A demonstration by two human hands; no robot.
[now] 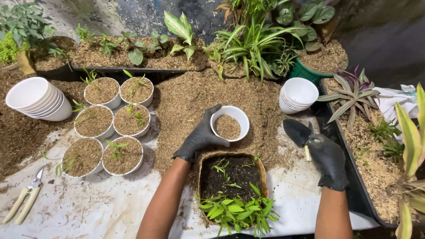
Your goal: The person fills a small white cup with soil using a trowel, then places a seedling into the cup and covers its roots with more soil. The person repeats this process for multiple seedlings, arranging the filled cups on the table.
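Gripping a small white pot (229,124) by its rim and near side, the person's left hand (199,138), in a black glove, is holding it over a heap of brown husk mulch (190,102) that is covering the middle of the work surface. That pot is sitting partly filled with the same husk. Their right hand (328,160), gloved too, is closing around the handle of a small dark trowel (297,132), whose blade is pointing up and to the left, near the pot but not touching it.

Just below the held pot, a woven basket (231,177) of dark soil is lying between the two forearms, with a bunch of green cuttings (234,211) spilling over its near edge. To the left, six filled white pots (110,126) are standing in pairs, most of them showing a small green shoot. Farther left, a stack of empty white pots (37,99) is lying on its side, and pruning shears (25,197) with pale handles are resting on the white sheet (102,208). Another stack of empty pots (299,94) is standing upright above the trowel. A black tray (372,163) of husk with leafy plants is running along the right side, and a striped green plant (254,46) is growing at the back.
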